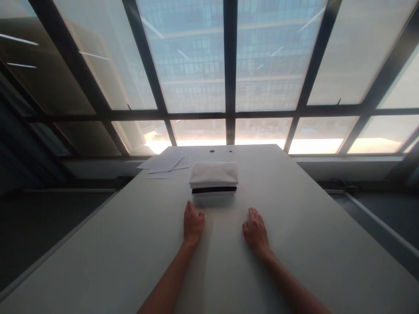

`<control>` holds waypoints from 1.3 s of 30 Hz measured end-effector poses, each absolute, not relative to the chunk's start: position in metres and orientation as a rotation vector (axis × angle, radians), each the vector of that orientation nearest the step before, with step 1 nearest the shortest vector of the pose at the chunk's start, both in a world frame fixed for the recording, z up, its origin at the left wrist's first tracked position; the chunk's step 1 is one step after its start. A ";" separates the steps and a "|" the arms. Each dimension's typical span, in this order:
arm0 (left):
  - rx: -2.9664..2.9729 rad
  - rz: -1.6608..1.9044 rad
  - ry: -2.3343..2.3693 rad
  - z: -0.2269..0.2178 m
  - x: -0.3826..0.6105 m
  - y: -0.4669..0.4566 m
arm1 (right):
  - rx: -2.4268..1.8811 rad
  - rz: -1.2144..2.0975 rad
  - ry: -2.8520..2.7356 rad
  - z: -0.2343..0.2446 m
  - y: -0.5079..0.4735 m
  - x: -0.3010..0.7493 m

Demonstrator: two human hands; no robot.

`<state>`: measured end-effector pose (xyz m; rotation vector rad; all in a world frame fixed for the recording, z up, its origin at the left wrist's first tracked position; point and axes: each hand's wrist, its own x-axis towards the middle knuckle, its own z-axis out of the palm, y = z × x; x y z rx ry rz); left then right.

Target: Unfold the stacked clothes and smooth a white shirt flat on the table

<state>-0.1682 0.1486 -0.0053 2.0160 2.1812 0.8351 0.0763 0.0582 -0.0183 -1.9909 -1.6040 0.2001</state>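
A person sits or stands at a long pale table (294, 244) that runs from the bottom of the frame up to its middle, seen from above their own arms. Both bare forearms reach up from the bottom centre. The left hand (193, 223) lies palm down on the tabletop just left of centre, fingers together and flat, holding nothing. The right hand (255, 232) lies the same way just right of centre, fingers slightly spread, also empty.

Just above the hands, in the middle of the frame, sits a stack of folded cloth (214, 182): white layers with one dark layer showing near the bottom. The left fingertips are near its lower left corner but not touching it; the right hand is a little further off.

Loose sheets of paper (166, 163) lie on the table above and left of the stack. Tall windows (209, 65) with dark frames fill the upper half.

The hands seem to be resting before any handling of the stack; taking hold of it would call for both hands to move up the frame.
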 end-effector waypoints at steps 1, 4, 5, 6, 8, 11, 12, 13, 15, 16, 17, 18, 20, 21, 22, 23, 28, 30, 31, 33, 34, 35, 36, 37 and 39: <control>1.989 0.833 2.228 -0.004 -0.170 0.152 | -1.997 0.192 -1.602 -0.016 0.062 0.077; 1.872 0.809 2.370 0.003 -0.177 0.167 | -2.006 0.188 -1.599 -0.010 0.076 0.080; 1.824 0.803 2.402 0.005 -0.179 0.173 | -2.003 0.192 -1.593 -0.009 0.082 0.082; 1.782 0.802 2.423 0.008 -0.182 0.179 | -1.996 0.194 -1.584 -0.007 0.088 0.084; 1.735 0.814 2.424 0.012 -0.188 0.190 | -1.973 0.200 -1.556 -0.007 0.099 0.088; 1.750 0.854 2.345 0.016 -0.195 0.203 | -1.919 0.231 -1.485 -0.009 0.116 0.096; 1.764 0.861 2.305 0.017 -0.196 0.205 | -1.891 0.245 -1.455 -0.011 0.122 0.099; 1.779 0.862 2.267 0.017 -0.197 0.207 | -1.856 0.258 -1.422 -0.012 0.128 0.102; 1.813 0.853 2.196 0.018 -0.198 0.211 | -1.768 0.285 -1.343 -0.015 0.140 0.107; 1.831 0.846 2.166 0.018 -0.198 0.212 | -1.721 0.304 -1.297 -0.016 0.145 0.110; 1.851 0.839 2.139 0.018 -0.198 0.213 | -1.676 0.328 -1.253 -0.017 0.151 0.112; 1.874 0.830 2.118 0.018 -0.197 0.214 | -1.637 0.359 -1.217 -0.018 0.156 0.113; 1.927 0.798 2.092 0.017 -0.197 0.216 | -1.578 0.425 -1.191 -0.018 0.165 0.114; 1.958 0.776 2.083 0.017 -0.197 0.217 | -1.556 0.455 -1.198 -0.019 0.169 0.114; 1.990 0.753 2.075 0.017 -0.197 0.219 | -1.538 0.483 -1.214 -0.019 0.173 0.113; 2.023 0.735 2.063 0.018 -0.197 0.220 | -1.520 0.509 -1.234 -0.020 0.176 0.112; 2.110 0.698 2.011 0.021 -0.196 0.228 | -1.418 0.660 -1.289 -0.018 0.199 0.106; 2.090 0.688 2.023 0.023 -0.194 0.233 | -1.388 0.712 -1.292 -0.015 0.208 0.105; 2.076 0.684 2.033 0.023 -0.193 0.235 | -1.375 0.735 -1.288 -0.013 0.212 0.105; 2.060 0.664 2.043 0.024 -0.192 0.238 | -1.347 0.779 -1.269 -0.009 0.217 0.107; 2.062 0.656 2.045 0.025 -0.192 0.239 | -1.319 0.802 -1.269 -0.007 0.219 0.108; 2.071 0.649 2.045 0.025 -0.192 0.239 | -1.279 0.826 -1.284 -0.006 0.219 0.108; 2.083 0.638 2.040 0.025 -0.192 0.239 | -1.230 0.843 -1.312 -0.004 0.219 0.109; 2.099 0.624 2.027 0.025 -0.193 0.239 | -1.181 0.850 -1.350 -0.004 0.218 0.110; 2.138 0.596 1.991 0.024 -0.194 0.237 | -1.128 0.812 -1.427 -0.003 0.215 0.112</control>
